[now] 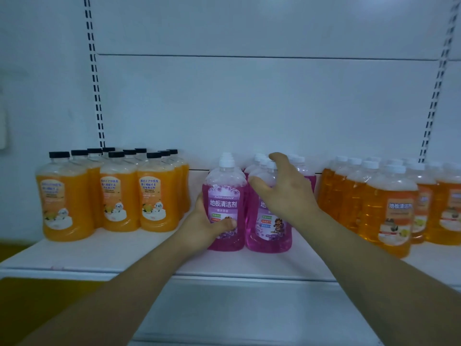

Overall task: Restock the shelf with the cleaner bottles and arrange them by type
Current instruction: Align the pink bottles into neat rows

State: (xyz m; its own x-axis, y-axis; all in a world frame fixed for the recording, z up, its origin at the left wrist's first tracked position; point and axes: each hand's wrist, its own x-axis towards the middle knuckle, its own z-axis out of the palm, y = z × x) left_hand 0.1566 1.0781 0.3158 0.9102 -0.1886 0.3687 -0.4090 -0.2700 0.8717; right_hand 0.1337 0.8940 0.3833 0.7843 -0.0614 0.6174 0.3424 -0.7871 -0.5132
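Tipping is the risk: left hand [207,226] grips the front purple bottle [223,188] low on the shelf [112,250], right hand [284,191] curls over the second purple bottle [272,233]. A hard shove could topple the packed rows behind.
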